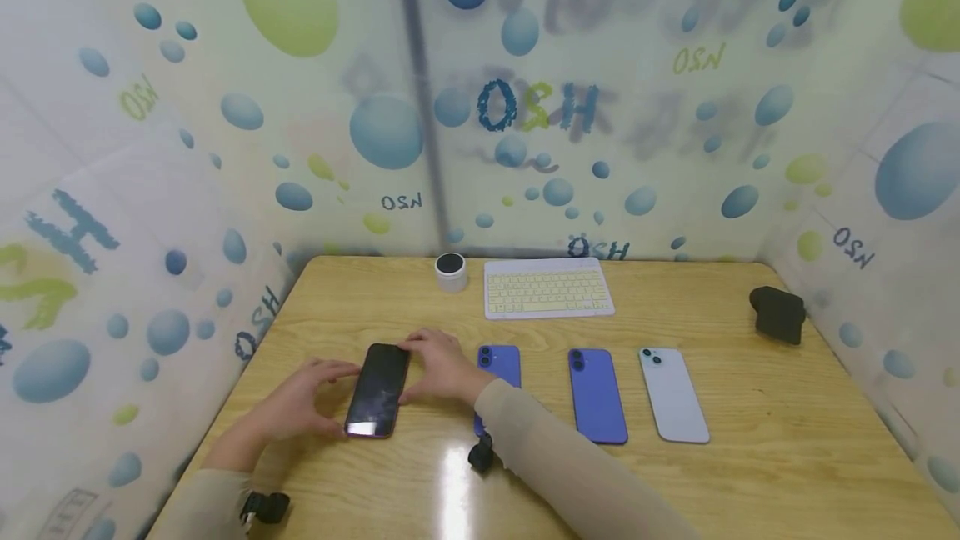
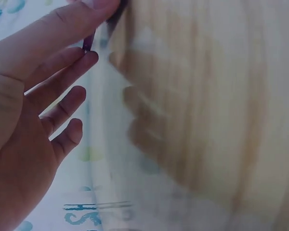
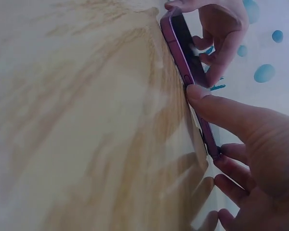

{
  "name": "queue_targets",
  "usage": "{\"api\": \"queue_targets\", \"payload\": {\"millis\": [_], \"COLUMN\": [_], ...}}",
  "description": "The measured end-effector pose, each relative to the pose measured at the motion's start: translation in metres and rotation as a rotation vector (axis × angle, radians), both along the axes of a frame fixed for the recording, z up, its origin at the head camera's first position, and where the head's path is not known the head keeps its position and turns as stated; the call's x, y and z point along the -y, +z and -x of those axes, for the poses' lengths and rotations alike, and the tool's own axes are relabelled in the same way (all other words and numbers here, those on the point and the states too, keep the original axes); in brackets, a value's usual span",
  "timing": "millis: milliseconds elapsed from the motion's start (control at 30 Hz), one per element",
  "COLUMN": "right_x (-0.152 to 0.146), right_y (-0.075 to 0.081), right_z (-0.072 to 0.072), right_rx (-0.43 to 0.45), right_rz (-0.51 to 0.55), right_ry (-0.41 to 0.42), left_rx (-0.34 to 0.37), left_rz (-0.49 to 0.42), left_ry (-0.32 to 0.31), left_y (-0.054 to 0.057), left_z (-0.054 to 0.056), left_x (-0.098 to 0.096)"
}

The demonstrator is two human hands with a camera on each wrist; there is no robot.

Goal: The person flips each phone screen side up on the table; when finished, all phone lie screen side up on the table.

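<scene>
Sleeves [image 1: 577,465] foremost, left hand [image 1: 296,402] and right hand [image 1: 442,369] grip a phone [image 1: 377,390]. Only the right wrist view shows its button [image 3: 186,78].

At the left wrist, the person's left hand [image 2: 26,134] reaches up from the left, its thumb and longer fingers at a phone [image 2: 89,41] of which only a dark, purplish sliver shows near the top edge. The two lower fingers stand apart from it, slightly bent. Rightward spreads a wood-grained table [image 2: 216,96] bearing a blurred reflection of the fingers, beside a pale wall [image 2: 79,175] printed with blue lettering.
</scene>
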State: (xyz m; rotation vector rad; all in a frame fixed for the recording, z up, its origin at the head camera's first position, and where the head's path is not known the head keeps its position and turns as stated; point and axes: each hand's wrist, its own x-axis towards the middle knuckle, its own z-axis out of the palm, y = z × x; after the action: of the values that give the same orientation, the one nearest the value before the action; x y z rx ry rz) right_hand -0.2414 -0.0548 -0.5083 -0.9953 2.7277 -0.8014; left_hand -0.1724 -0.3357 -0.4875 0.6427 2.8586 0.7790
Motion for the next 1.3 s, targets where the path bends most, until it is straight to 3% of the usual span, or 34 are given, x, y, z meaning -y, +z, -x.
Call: {"api": "queue_targets", "payload": {"millis": [233, 433, 600, 733, 1133, 1300], "right_x": [-0.001, -0.002, -0.011, -0.027, -0.099, -0.130], "right_y": [0.000, 0.002, 0.004, 0.007, 0.016, 0.022], "right_z": [-0.001, -0.002, -0.002, 0.000, -0.001, -0.007], "right_rx": [0.015, 0.010, -0.013, 0.009, 0.079, 0.074], "right_rz": [-0.004, -0.005, -0.003, 0.018, 0.116, 0.098], "right_ry": [0.002, 0.014, 0.040, 0.062, 0.024, 0.003], "left_rx": [-0.009, -0.036, -0.055, -0.091, -0.119, -0.130], "left_rz": [0.048, 0.068, 0.055, 0.043, 0.043, 0.049], "left_ry": [0.020, -0.001, -0.019, 0.003, 0.011, -0.023], "left_y": [-0.001, -0.001, 0.003, 0.008, 0.017, 0.017], "left_z": [-0.002, -0.002, -0.002, -0.004, -0.001, 0.005], "left_x": [-0.004, -0.005, -0.007, -0.013, -0.060, -0.084]}}
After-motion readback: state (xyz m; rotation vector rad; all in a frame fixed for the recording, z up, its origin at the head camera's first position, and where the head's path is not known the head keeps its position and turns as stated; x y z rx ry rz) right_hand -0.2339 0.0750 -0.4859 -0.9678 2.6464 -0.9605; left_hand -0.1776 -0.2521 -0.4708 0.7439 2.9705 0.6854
